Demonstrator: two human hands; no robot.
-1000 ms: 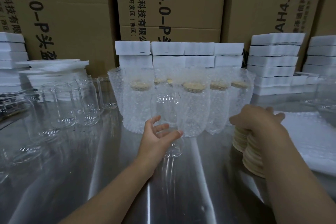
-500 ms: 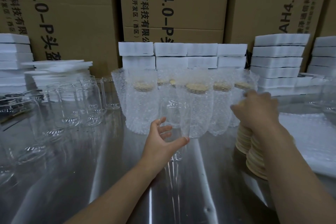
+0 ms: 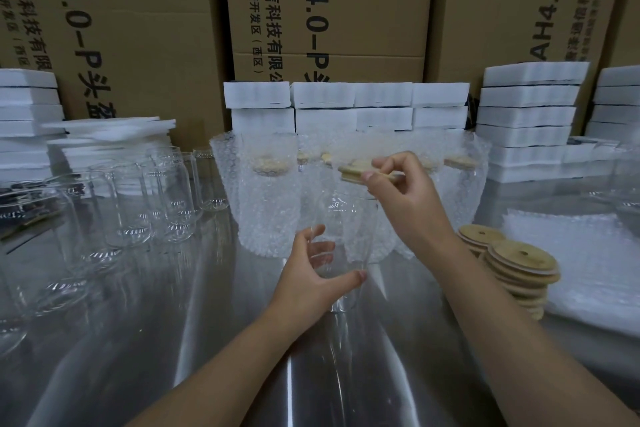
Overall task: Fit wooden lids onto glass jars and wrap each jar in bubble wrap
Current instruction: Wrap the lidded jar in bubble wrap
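A clear glass jar [image 3: 341,218] stands upright on the steel table at the centre, and my left hand [image 3: 313,274] grips its lower part with thumb and fingers curled round it. Above the jar's mouth my right hand [image 3: 403,191] pinches a round wooden lid [image 3: 353,172], held flat a little over the rim. Behind the jar stands a row of several jars wrapped in bubble wrap [image 3: 270,198], each with a wooden lid inside the wrap.
Two stacks of wooden lids [image 3: 519,267] lie at the right, beside a sheet of bubble wrap [image 3: 581,253]. Several bare glass jars [image 3: 138,204] crowd the left. White foam blocks [image 3: 530,107] and cardboard boxes [image 3: 329,10] line the back of the steel table [image 3: 207,340].
My right hand has lifted off the lid stacks with one lid and moved left and up over the jar. My left hand has kept hold of the jar.
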